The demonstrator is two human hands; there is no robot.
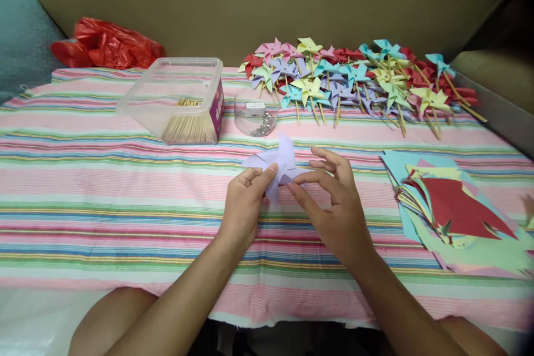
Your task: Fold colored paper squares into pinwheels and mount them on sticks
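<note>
A lavender paper pinwheel (286, 153) with folded blades is held above the striped cloth, roughly in the middle of the view. My left hand (246, 197) grips it from the left, thumb pressed near its centre and fingers behind. From the right, my right hand (336, 206) pinches the lower right blade between thumb and index finger, its other fingers raised and curled. No stick shows on this pinwheel. Just beyond it stands a round clear dish (256, 122) holding small silvery metal pieces (266, 122) and a little white box (255, 109).
A clear plastic tub (142, 101) of wooden sticks (189, 125) lies at the back left, near a red plastic bag (112, 47). Finished pinwheels on sticks (340, 92) are heaped at the back right. Coloured paper sheets (463, 208) lie at right on the striped cloth (125, 222).
</note>
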